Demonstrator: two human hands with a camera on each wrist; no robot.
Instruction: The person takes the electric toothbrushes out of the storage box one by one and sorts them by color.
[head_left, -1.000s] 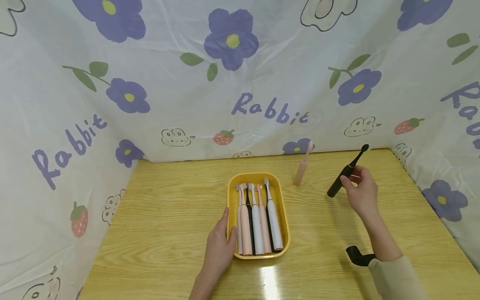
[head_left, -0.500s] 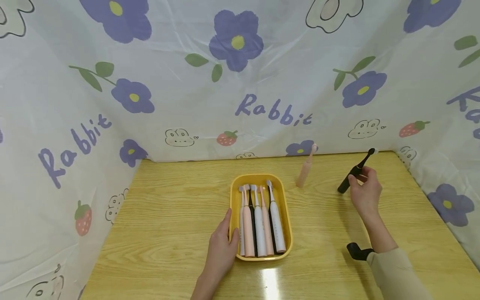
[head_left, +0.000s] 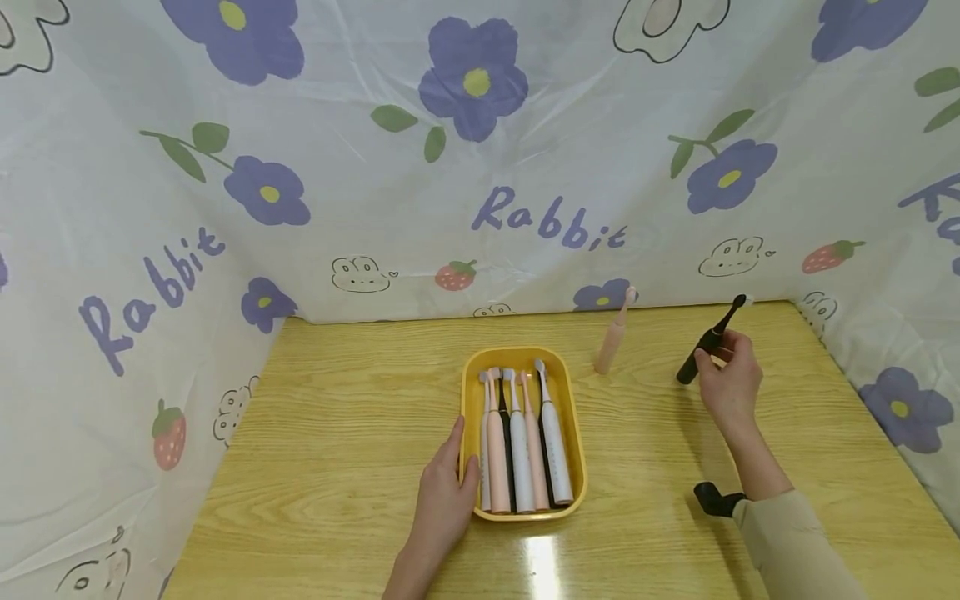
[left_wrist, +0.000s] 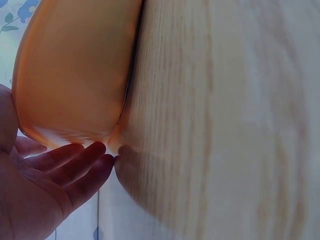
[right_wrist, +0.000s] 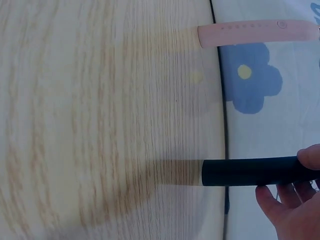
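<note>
My right hand [head_left: 729, 379] pinches a black electric toothbrush [head_left: 708, 343] by its handle, brush head up. In the right wrist view the base of its handle [right_wrist: 240, 172] meets its own reflection at the tabletop. To its left a pink electric toothbrush [head_left: 611, 342] stands upright by itself. My left hand [head_left: 446, 492] grips the left side of a yellow tray [head_left: 577, 450], thumb at the rim and fingers [left_wrist: 85, 175] against the outer wall. Inside the tray, several white, pink and black electric toothbrushes [head_left: 522, 454] lie side by side, heads toward the back.
The wooden table [head_left: 337, 417] ends at a hanging cloth [head_left: 390, 192] printed with flowers and rabbits, which rises behind it and at both sides. A black curved piece [head_left: 716, 500] shows beside my right sleeve [head_left: 791, 533].
Over the first half second my right hand shifted the black toothbrush slightly right and back. Since then it has hardly moved. My left hand stays on the tray.
</note>
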